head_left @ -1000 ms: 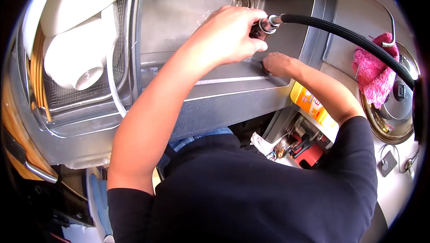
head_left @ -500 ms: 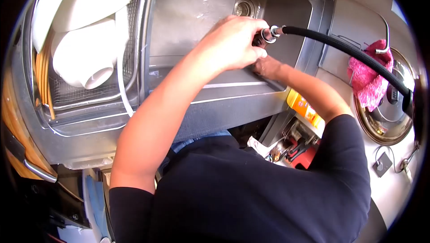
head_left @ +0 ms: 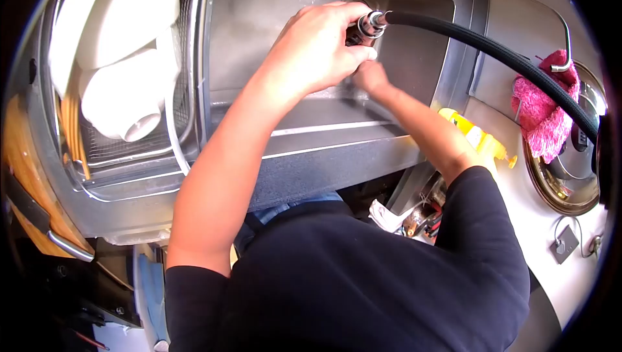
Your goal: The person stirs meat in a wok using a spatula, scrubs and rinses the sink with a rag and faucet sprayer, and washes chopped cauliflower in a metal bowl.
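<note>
My left hand (head_left: 317, 44) is wrapped round a chrome faucet spray head (head_left: 372, 24), held over the sink (head_left: 259, 28). A black braided hose (head_left: 479, 39) runs from the spray head toward the right edge. My right hand (head_left: 371, 77) is just below the left one, inside the sink near its right wall. It is smeared by motion and its fingers are largely hidden, so I cannot make out whether it holds anything. The drain (head_left: 354, 2) is partly covered by my left hand.
Left of the sink, a wire dish rack (head_left: 110, 148) holds white bowls (head_left: 123, 96) and chopsticks (head_left: 72, 128). On the right are a yellow bottle (head_left: 476, 133), a pink cloth (head_left: 544, 109) and a pot lid (head_left: 551, 187). A knife (head_left: 29, 206) lies at the far left.
My left hand and the spray head have shifted up and left in the view. My right hand has also moved up and left. The camera view has shifted slightly.
</note>
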The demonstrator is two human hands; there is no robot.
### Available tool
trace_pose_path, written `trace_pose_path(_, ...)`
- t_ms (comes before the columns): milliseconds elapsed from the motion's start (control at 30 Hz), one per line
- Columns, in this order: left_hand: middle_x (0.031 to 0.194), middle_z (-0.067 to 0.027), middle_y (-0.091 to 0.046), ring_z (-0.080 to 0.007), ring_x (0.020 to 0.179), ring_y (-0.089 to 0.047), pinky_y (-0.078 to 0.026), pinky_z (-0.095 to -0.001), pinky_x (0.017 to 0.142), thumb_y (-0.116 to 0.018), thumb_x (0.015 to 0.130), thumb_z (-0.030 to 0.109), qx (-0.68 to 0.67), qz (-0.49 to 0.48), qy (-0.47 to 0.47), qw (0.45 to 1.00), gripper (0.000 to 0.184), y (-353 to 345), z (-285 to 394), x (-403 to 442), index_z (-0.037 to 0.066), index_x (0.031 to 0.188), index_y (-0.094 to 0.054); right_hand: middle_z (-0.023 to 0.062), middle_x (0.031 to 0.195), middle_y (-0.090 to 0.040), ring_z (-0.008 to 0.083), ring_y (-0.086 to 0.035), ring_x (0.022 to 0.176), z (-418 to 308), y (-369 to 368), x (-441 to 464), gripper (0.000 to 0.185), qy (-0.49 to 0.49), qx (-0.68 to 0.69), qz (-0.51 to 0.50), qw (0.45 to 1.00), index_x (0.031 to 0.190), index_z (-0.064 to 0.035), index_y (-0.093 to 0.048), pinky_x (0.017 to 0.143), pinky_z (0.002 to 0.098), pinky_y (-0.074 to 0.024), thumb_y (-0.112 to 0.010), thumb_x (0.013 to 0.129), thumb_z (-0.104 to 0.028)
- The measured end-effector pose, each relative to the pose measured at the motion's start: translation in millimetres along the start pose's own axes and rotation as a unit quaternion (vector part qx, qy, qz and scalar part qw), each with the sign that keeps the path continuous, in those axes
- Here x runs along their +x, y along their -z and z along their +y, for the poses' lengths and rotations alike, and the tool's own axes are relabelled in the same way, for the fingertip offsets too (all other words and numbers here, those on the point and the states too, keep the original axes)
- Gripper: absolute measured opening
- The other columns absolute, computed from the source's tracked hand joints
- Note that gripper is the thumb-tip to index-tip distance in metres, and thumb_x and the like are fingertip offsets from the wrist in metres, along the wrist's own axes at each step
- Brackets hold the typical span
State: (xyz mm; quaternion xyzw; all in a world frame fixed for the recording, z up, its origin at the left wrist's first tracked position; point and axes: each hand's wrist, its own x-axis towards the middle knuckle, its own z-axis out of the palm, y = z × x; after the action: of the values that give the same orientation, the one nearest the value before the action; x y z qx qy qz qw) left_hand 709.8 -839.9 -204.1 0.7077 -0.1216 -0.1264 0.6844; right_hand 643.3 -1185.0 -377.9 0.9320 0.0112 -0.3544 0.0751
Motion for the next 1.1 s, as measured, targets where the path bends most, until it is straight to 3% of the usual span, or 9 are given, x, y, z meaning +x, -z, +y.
trace_pose_path(100, 0.096, -0.0110, -0.072, -0.0251, 0.085, -0.071, -0.056, -0.0357, 0.079, -0.082, 0.077, 0.010, 0.017, 0.037, -0.024, 0.999, 0.037, -2, -4, 2, 0.009, 0.112, -0.071, 0.0233, 0.109, -0.068, 0.0397, -0.066, 0.102, -104, 29, -46, 0.031, 0.053, 0.293, 0.002, 0.955, 0.111, -0.0025, -0.065, 0.092, 0.0488, -0.0532, -0.065, 0.084, -0.017)
trace_pose_path(200, 0.106, -0.0148, -0.070, -0.0344, 0.100, -0.069, -0.055, -0.0408, 0.087, -0.080, 0.075, 0.004, 0.014, 0.046, -0.033, 0.998, 0.038, -13, 1, -2, 0.006, 0.111, -0.067, 0.0109, 0.125, -0.055, 0.0237, -0.050, 0.125, -181, 67, -42, 0.042, 0.247, 0.697, 0.098, 0.666, 0.132, -0.0077, -0.051, 0.107, 0.0426, -0.0404, -0.058, 0.098, -0.032)
trace_pose_path(233, 0.108, -0.0143, -0.070, -0.0351, 0.102, -0.069, -0.055, -0.0409, 0.087, -0.079, 0.075, 0.003, 0.007, 0.036, -0.038, 0.999, 0.038, -15, 3, -4, 0.006, 0.111, -0.066, 0.0109, 0.124, -0.055, 0.0241, -0.051, 0.123, -191, 81, -36, 0.041, 0.291, 0.683, 0.140, 0.656, 0.130, -0.0078, -0.052, 0.105, 0.0426, -0.0409, -0.059, 0.097, -0.031)
trace_pose_path(367, 0.115, -0.0111, -0.069, -0.0357, 0.109, -0.066, -0.053, -0.0425, 0.093, -0.074, 0.073, -0.007, 0.040, 0.080, -0.053, 0.995, 0.043, -23, 7, -10, 0.008, 0.113, -0.066, 0.0110, 0.117, -0.055, 0.0257, -0.053, 0.115, -162, 122, 4, 0.034, 0.308, 0.412, 0.339, 0.788, 0.124, -0.0080, -0.055, 0.098, 0.0427, -0.0429, -0.060, 0.096, -0.027)
trace_pose_path(667, 0.123, -0.0160, -0.061, -0.0369, 0.108, -0.063, -0.053, -0.0439, 0.091, -0.072, 0.070, -0.011, 0.160, 0.244, -0.089, 0.952, 0.051, -15, 11, 1, 0.012, 0.115, -0.072, 0.0111, 0.103, -0.057, 0.0295, -0.056, 0.099, -182, 111, -13, 0.019, 0.409, 0.363, 0.307, 0.779, 0.109, -0.0087, -0.061, 0.082, 0.0428, -0.0475, -0.062, 0.094, -0.019)
trace_pose_path(833, 0.122, -0.0144, -0.059, -0.0361, 0.110, -0.062, -0.054, -0.0433, 0.090, -0.074, 0.067, -0.011, 0.168, 0.263, -0.136, 0.940, 0.054, -14, 14, 1, 0.014, 0.114, -0.074, 0.0112, 0.095, -0.058, 0.0316, -0.058, 0.090, -178, 192, 78, 0.010, 0.312, 0.228, 0.524, 0.759, 0.102, -0.0091, -0.065, 0.072, 0.0429, -0.0500, -0.063, 0.093, -0.014)
trace_pose_path(933, 0.122, -0.0145, -0.058, -0.0366, 0.111, -0.061, -0.054, -0.0438, 0.093, -0.076, 0.068, -0.008, 0.159, 0.264, -0.139, 0.941, 0.052, -17, 14, 1, 0.014, 0.115, -0.074, 0.0133, 0.093, -0.059, 0.0346, -0.059, 0.085, -193, 172, 112, 0.010, 0.215, 0.397, 0.544, 0.707, 0.101, -0.0081, -0.067, 0.070, 0.0436, -0.0514, -0.063, 0.092, -0.009)
trace_pose_path(1000, 0.123, -0.0142, -0.059, -0.0369, 0.111, -0.061, -0.054, -0.0435, 0.093, -0.076, 0.066, -0.008, 0.145, 0.255, -0.135, 0.946, 0.055, -18, 14, -2, 0.014, 0.116, -0.074, 0.0173, 0.098, -0.062, 0.0360, -0.062, 0.086, -209, 155, 116, 0.012, 0.154, 0.329, 0.625, 0.691, 0.102, -0.0055, -0.067, 0.074, 0.0457, -0.0523, -0.063, 0.090, -0.004)
trace_pose_path(1100, 0.124, -0.0139, -0.059, -0.0364, 0.112, -0.060, -0.053, -0.0423, 0.093, -0.075, 0.063, -0.009, 0.154, 0.253, -0.126, 0.947, 0.059, -14, 17, -6, 0.014, 0.117, -0.075, 0.0186, 0.104, -0.067, 0.0370, -0.066, 0.090, -271, 147, 151, 0.011, -0.112, 0.514, 0.539, 0.658, 0.096, -0.0054, -0.072, 0.078, 0.0438, -0.0532, -0.068, 0.086, -0.004)
